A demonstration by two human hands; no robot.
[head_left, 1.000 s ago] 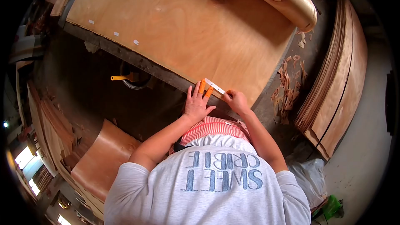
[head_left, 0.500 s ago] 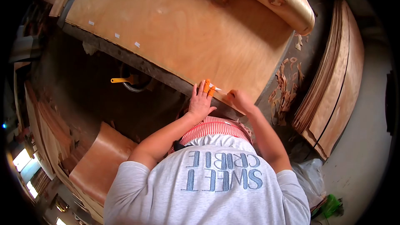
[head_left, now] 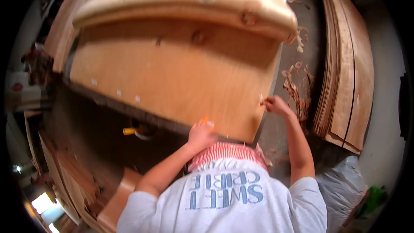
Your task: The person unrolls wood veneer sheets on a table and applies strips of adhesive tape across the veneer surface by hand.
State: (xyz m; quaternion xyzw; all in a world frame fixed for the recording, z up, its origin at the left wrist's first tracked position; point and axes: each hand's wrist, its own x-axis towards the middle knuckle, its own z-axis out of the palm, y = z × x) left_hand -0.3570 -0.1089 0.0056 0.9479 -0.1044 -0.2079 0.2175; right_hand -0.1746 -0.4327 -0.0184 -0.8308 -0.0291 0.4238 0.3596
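A large wood veneer sheet [head_left: 172,73] lies flat in front of me, with several small white tape pieces [head_left: 118,92] along its near edge. At that edge, near the right corner, my left hand [head_left: 202,136] rests, orange covers on its fingers; motion blurs the fingertips. A small white piece [head_left: 210,124] shows beside them. My right hand [head_left: 277,105] is at the sheet's right edge, fingers pinched. Something small, brownish with a white bit, shows at its fingertips, too blurred to name.
A rolled-back veneer sheet [head_left: 181,6] covers the far side. Stacked veneer [head_left: 345,69] stands at right, with torn scraps [head_left: 295,84] on the floor between. A yellow-handled tool [head_left: 129,131] lies below the near edge. A plastic bag [head_left: 343,181] sits at lower right.
My right hand has moved from the near edge out to the sheet's right edge. My left hand, flat with fingers spread before, is now blurred. The camera view has shifted.
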